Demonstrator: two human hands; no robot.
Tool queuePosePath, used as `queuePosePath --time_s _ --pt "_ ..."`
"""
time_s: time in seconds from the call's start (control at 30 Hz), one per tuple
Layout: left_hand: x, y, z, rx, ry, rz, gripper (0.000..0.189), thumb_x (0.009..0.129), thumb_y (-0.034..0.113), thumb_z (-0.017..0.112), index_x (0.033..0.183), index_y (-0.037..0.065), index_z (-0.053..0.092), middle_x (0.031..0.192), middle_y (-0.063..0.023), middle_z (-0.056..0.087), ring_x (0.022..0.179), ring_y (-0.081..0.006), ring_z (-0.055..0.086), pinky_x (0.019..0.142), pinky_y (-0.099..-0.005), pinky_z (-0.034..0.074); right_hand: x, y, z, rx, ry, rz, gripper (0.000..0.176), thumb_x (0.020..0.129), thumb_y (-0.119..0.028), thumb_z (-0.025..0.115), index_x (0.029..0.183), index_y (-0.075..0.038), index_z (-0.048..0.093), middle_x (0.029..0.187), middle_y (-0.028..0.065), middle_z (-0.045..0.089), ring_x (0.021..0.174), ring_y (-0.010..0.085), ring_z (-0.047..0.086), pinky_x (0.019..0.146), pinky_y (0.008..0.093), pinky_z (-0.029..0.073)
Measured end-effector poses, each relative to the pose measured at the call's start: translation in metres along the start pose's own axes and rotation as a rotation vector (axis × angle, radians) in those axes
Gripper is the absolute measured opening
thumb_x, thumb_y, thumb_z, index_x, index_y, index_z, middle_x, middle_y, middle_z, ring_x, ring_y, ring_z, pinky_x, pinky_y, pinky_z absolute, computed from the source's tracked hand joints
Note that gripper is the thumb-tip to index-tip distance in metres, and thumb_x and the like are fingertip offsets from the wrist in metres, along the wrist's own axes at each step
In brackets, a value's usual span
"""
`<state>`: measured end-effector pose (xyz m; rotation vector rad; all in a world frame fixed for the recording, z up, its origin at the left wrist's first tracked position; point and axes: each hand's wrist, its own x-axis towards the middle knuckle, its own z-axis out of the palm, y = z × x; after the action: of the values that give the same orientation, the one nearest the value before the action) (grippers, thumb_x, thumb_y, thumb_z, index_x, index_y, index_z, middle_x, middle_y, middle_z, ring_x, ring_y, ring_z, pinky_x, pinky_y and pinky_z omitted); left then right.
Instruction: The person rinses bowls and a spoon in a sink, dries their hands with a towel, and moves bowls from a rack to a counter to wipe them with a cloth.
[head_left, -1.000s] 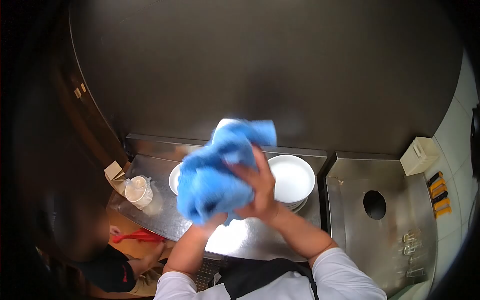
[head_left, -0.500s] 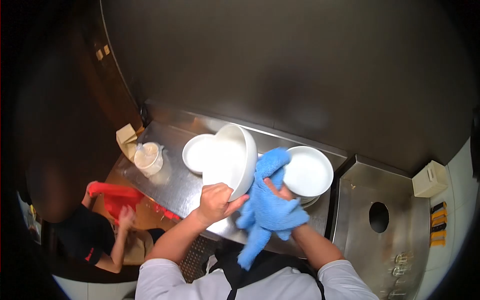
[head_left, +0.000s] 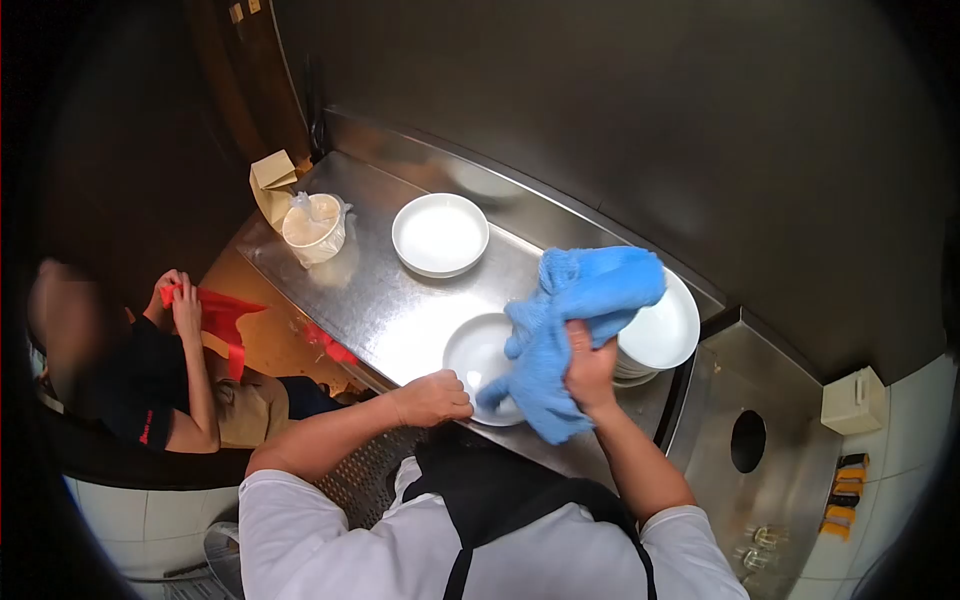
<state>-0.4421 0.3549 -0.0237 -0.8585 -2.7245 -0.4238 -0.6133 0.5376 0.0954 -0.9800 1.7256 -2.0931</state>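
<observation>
My left hand (head_left: 437, 397) is closed at the near left rim of a white bowl (head_left: 468, 345), which is low over the counter's front edge. In my right hand (head_left: 590, 368) is a fluffy blue towel (head_left: 590, 290), bunched up, with its lower folds hanging over the right side of that bowl. The towel also hides part of a stack of white bowls (head_left: 668, 325) on the right. Another white bowl (head_left: 440, 235), perhaps with one under it, rests further back on the counter.
A steel counter (head_left: 365, 195) carries a tub in a plastic bag (head_left: 313, 228) on its left. To the right is a steel basin (head_left: 715, 410) with a round hole. At lower left a co-worker (head_left: 150, 380) handles a red cloth (head_left: 225, 315).
My left hand has brought the bowl down from a raised, tilted pose to the counter's edge. My right hand has swung the towel up and right, out of the bowl's side. The view has shifted.
</observation>
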Motion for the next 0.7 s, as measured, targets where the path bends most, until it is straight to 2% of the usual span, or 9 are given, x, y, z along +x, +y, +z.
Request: queuePosePath --time_s 0.07,0.13,0.17,0.23,0.3,0.33,0.43,0.53,0.7 --pt "-0.006 -0.005 0.003 0.0 0.003 -0.008 0.011 0.077 0.018 0.058 0.085 0.012 0.056 0.079 -0.0023 0.054 0.076 -0.0193 0.058 0.077 -0.0347 0.045 0.004 0.02 0.001 -0.493 -0.28 -0.316 0.029 0.095 -0.021 0.061 0.117 -0.002 0.057 0.115 0.0156 0.059 0.1 0.0234 0.059 0.089 0.0349 0.047" --pt "-0.007 -0.007 0.004 -0.131 0.059 -0.139 0.014 0.078 0.019 0.059 0.091 0.012 0.058 0.084 -0.0029 0.057 0.081 -0.0192 0.059 0.081 -0.0348 0.046 -0.002 0.063 0.003 -0.267 -0.331 -0.231 0.034 0.081 -0.016 0.069 0.113 -0.01 0.062 0.117 0.0199 0.056 0.099 0.0325 0.059 0.088 0.0416 0.047" --pt "-0.007 -0.004 0.002 -0.263 0.11 -0.267 0.017 0.079 0.02 0.06 0.094 0.012 0.06 0.087 -0.0032 0.059 0.084 -0.0192 0.061 0.083 -0.0348 0.047 0.003 0.058 0.008 -0.685 -0.432 -0.656 0.037 0.076 -0.017 0.067 0.113 -0.016 0.063 0.125 0.0159 0.055 0.11 0.0342 0.056 0.093 0.0472 0.045" --pt "-0.009 -0.003 0.009 -0.322 0.186 -0.392 0.02 0.08 0.024 0.063 0.097 0.013 0.062 0.093 -0.0037 0.062 0.091 -0.0197 0.062 0.087 -0.0349 0.048 0.004 0.072 0.011 -0.854 -0.685 -0.728 0.034 0.08 -0.015 0.063 0.114 -0.018 0.063 0.13 0.0115 0.054 0.121 0.0352 0.051 0.102 0.0519 0.038" --pt "-0.016 -0.01 0.024 -0.174 0.251 -0.389 0.022 0.082 0.03 0.066 0.097 0.014 0.064 0.099 -0.0038 0.064 0.097 -0.0206 0.063 0.09 -0.0352 0.049 0.006 0.107 0.003 -0.907 -0.848 -0.657 0.035 0.077 -0.013 0.065 0.112 -0.016 0.064 0.133 0.0147 0.051 0.126 0.0348 0.049 0.106 0.0534 0.035" --pt "-0.025 -0.023 0.021 0.08 0.109 -0.059 0.025 0.081 0.038 0.069 0.091 0.015 0.065 0.098 -0.0032 0.063 0.096 -0.0211 0.063 0.096 -0.0414 0.045 0.007 0.119 0.0 -0.929 -0.934 -0.621 0.036 0.075 -0.012 0.067 0.111 -0.016 0.065 0.135 0.0164 0.05 0.128 0.0346 0.048 0.108 0.0542 0.033" --pt "0.0 0.0 -0.016 -0.02 0.216 -0.211 0.026 0.078 0.04 0.071 0.081 0.015 0.063 0.089 -0.0018 0.06 0.091 -0.0195 0.061 0.1 -0.0504 0.039 0.006 0.122 -0.008 -1.078 -0.871 -0.588 0.034 0.076 -0.015 0.067 0.11 -0.014 0.065 0.13 0.0153 0.054 0.127 0.0343 0.048 0.109 0.053 0.032" --pt "-0.008 -0.001 -0.002 -0.016 0.089 -0.32 0.028 0.073 0.042 0.074 0.081 0.017 0.063 0.084 0.0005 0.057 0.091 -0.0168 0.06 0.1 -0.0533 0.032 -0.001 0.107 -0.019 -1.225 -0.856 -0.28 0.036 0.076 -0.023 0.07 0.109 -0.01 0.065 0.115 0.0175 0.061 0.117 0.033 0.054 0.104 0.0491 0.037" --pt "-0.002 0.007 0.001 -0.048 0.192 -0.376 0.028 0.072 0.04 0.075 0.075 0.017 0.06 0.079 0.0029 0.054 0.084 -0.0154 0.059 0.094 -0.0482 0.033 -0.045 0.068 -0.01 -1.35 -0.768 -0.001 0.046 0.076 -0.036 0.071 0.104 0.0 0.064 0.079 0.0207 0.067 0.078 0.0359 0.065 0.085 0.0446 0.047"
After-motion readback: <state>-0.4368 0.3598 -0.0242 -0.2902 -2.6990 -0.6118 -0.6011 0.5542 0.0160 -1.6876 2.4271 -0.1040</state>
